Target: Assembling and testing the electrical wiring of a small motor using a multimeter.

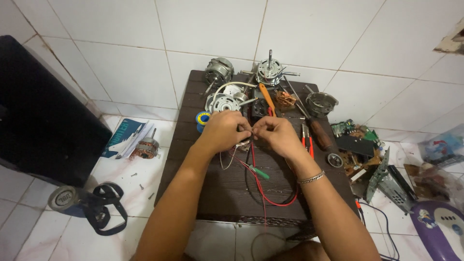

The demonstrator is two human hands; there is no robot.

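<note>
Black bulky case (41,111) fills the far left, standing on white floor tile. Below it, a grey cylindrical canister (65,199) lies on its side with a black strap (108,212) looped beside it; round label on its end cap, print too small to tell. Next right, a teal-and-white printed booklet (123,137) lies flat on the tile, a small copper-wound motor (147,147) touching its right edge.

Dark brown slatted table (227,193) in the middle. Back row on it: two silver fan motors (217,71) and (269,71); a third motor (223,102) sits in front with a white cable arching over it. Blue-and-yellow solder spool (203,118) at the table's left edge, near the left hand.

Left hand (223,131) and right hand (274,135) meet at table centre, fingertips nearly touching, both pinched on thin wire ends (252,133) between them. What exactly sits in the pinch is too small to tell. Red and black leads (263,193) run from the hands toward the near edge; a small green clip (259,172) lies on the table by them. Silver bracelet (311,178) on the right wrist.

Behind the right hand: orange-handled tool (267,96), dark-handled screwdriver (319,133), red-handled pliers (306,140).

Right of the table: round metal housing (321,102), green circuit boards (350,130), grey metal bracket (386,181), clear plastic bags (442,150), purple-and-white panel (440,222) in the bottom corner.
</note>
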